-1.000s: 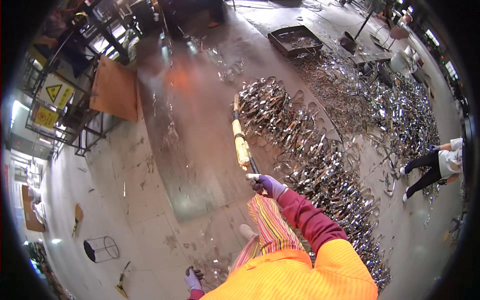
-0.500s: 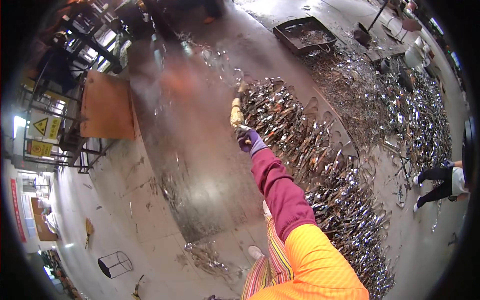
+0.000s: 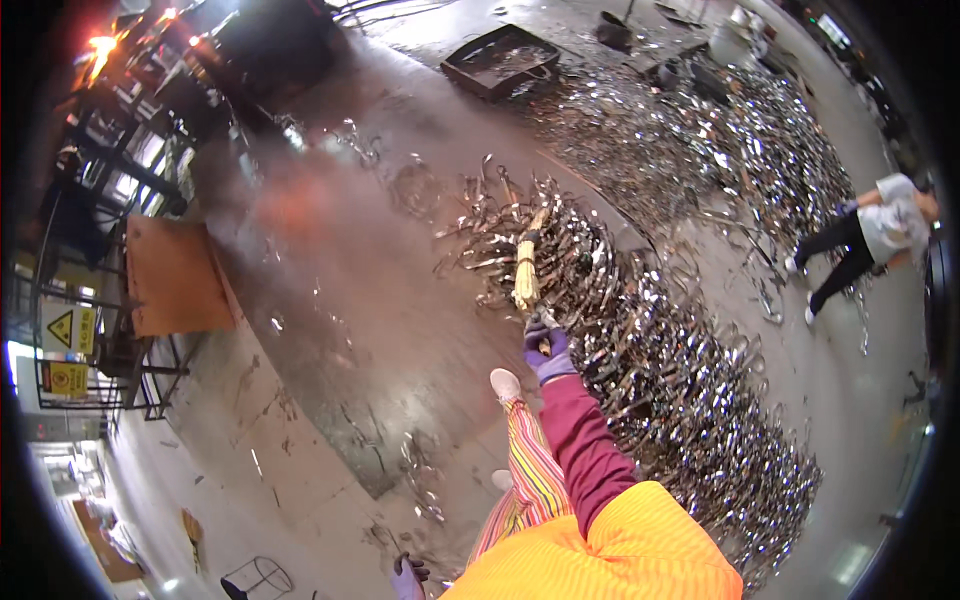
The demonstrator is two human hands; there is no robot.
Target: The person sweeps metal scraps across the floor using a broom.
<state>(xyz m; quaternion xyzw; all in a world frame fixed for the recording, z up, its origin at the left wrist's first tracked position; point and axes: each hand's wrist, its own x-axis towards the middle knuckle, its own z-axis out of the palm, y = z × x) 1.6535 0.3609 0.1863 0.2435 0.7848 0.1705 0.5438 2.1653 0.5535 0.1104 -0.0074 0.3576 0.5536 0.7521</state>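
Right hand (image 3: 546, 352), purple-gloved, grip clamped round a pale wooden handle (image 3: 526, 275) whose far end is sunk in the heap of bright metal rings (image 3: 640, 340), just beyond the fist. Judged step: raking the heap; next, a firm pull toward the person. Left hand (image 3: 408, 577) low, well clear of the heap; its grip possibly loose, cannot tell.

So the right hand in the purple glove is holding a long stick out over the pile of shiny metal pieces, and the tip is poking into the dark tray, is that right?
Not quite. The right hand in its purple glove does hold the stick out over the pile of metal pieces, but the head view shows its tip resting in that pile, not in the dark tray, which sits far off.
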